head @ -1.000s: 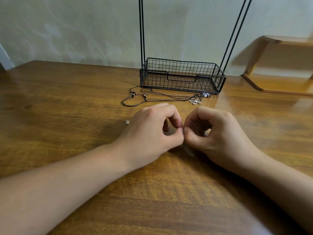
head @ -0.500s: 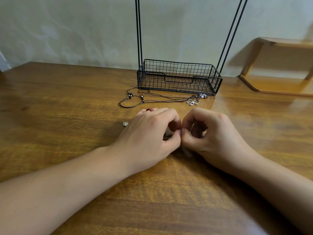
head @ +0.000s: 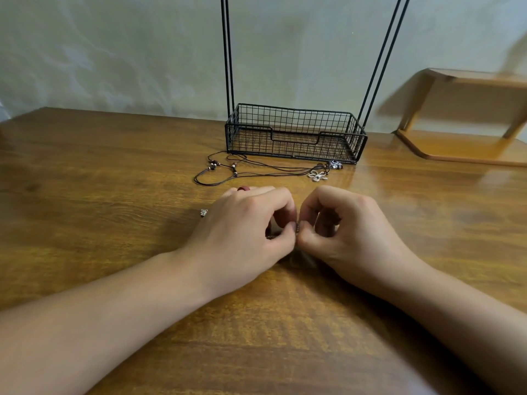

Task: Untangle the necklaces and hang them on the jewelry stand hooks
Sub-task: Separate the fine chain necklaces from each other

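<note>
Both forearms reach in over the brown wooden surface (head: 85, 195) and meet near its middle. The left hand (head: 245, 232) and the right hand (head: 345, 232) sit knuckles-up, fingers curled tight, thumb and forefinger tips almost touching each other. Between those tips they pinch a small dark bit of a necklace (head: 297, 227); most of it is hidden under the palms, so I cannot tell its shape. A small silver charm (head: 203, 212) lies on the wood just beside the left hand.

Further back, a tangle of thin dark cord necklaces (head: 256, 169) with small beads and a silver flower pendant (head: 318, 175) lies loose on the wood, right in front of the black wire jewelry stand (head: 293, 135). The stand's mesh basket base sits near the far edge by the pale wall, and its thin black rods rise out of view, so its hooks are not visible.

To the right stands a light wooden shelf piece (head: 467, 115). Open wood spreads wide to the left and toward the near edge.
</note>
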